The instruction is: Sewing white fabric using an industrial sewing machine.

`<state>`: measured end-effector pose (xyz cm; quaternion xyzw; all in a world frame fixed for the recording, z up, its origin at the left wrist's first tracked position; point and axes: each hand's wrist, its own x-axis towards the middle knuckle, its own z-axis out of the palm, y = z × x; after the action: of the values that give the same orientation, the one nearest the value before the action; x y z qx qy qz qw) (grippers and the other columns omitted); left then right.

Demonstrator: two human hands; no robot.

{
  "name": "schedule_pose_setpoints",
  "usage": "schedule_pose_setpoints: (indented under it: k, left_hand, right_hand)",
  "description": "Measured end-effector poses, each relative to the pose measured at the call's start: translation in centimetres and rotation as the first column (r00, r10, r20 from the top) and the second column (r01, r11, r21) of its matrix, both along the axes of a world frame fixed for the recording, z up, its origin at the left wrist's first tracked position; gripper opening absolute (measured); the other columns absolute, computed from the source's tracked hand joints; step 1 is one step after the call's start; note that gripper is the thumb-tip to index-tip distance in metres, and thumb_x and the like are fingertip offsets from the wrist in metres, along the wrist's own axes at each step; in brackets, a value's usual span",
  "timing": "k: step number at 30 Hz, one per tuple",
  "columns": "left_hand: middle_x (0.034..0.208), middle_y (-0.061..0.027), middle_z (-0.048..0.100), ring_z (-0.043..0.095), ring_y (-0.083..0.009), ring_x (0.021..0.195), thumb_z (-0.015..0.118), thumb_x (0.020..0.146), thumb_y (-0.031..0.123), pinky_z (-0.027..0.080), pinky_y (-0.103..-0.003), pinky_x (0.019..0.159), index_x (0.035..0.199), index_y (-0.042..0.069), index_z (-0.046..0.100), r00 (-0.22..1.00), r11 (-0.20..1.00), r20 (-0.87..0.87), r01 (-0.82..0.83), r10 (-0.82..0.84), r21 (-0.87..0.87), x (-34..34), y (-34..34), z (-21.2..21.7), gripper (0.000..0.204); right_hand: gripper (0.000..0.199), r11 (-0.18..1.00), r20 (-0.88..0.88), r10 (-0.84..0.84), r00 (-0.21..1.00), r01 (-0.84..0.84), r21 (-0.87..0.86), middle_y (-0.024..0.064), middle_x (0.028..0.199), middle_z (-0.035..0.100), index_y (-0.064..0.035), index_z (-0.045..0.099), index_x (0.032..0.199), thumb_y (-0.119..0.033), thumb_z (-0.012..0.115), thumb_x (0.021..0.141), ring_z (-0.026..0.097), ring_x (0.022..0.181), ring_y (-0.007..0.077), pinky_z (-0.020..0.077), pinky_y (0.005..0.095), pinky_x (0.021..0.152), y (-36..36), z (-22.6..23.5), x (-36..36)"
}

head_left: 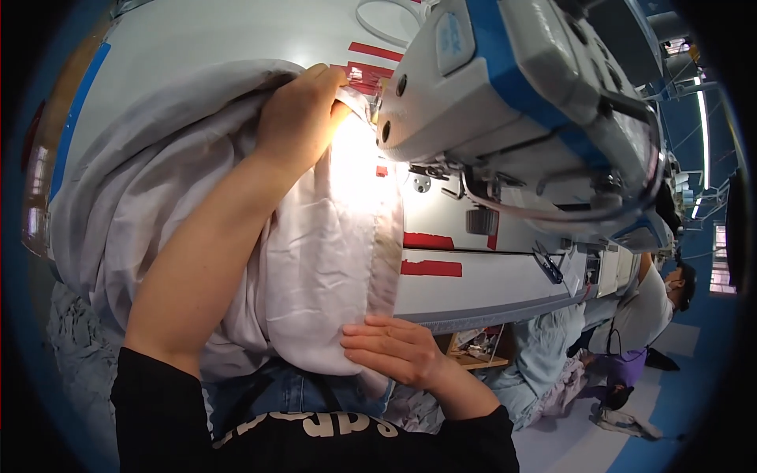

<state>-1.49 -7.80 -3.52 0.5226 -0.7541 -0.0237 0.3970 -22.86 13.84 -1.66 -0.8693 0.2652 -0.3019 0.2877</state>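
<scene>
R hand (392,352) nearest, flattish on the near end of the pale cloth (319,292), fingers together; thumb hidden, so can't tell if it pinches. Cloth's on the bench (489,285), bunched to the L. Its edge band (386,272) runs near-to-far, approx. straight away from the body — that's the long axis, outer side facing R. Seam-like line along it, so prob. part done; glare hides the far stretch, amt. left unclear. L hand (303,106) grips the far end, fingers curled — sewing machine (520,87) just R of it.
</scene>
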Motion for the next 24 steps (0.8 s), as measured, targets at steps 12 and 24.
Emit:
schedule_pose_setpoints:
  k: [12,24]
  left_hand:
    - [0.090,-0.0148,0.064,0.064,-0.0349,0.085,0.067,0.080,0.015,0.052,-0.044,0.075,0.093,0.001,0.062,1.000,0.999,-0.025,-0.007,0.008,0.039,0.4,-3.7,-0.8,0.020]
    - [0.103,-0.0229,0.066,0.064,-0.0363,0.099,0.072,0.080,0.023,0.050,-0.044,0.088,0.102,0.002,0.065,0.998,0.971,0.050,-0.038,0.027,0.237,1.2,-9.2,-0.6,0.031]
  right_hand:
    - [0.010,0.997,-0.039,0.006,0.999,-0.003,0.076,0.0092,0.099,0.074,-0.0050,0.072,0.091,-0.007,0.065,0.084,0.071,0.102,0.0245,0.0564,0.0388,0.092,-3.3,1.2,-0.2]
    - [0.010,0.983,-0.018,-0.117,0.993,0.118,0.141,0.0074,0.101,0.073,-0.0075,0.071,0.093,-0.008,0.064,0.086,0.069,0.106,0.0243,0.0534,0.0409,0.095,-5.8,1.6,0.4]
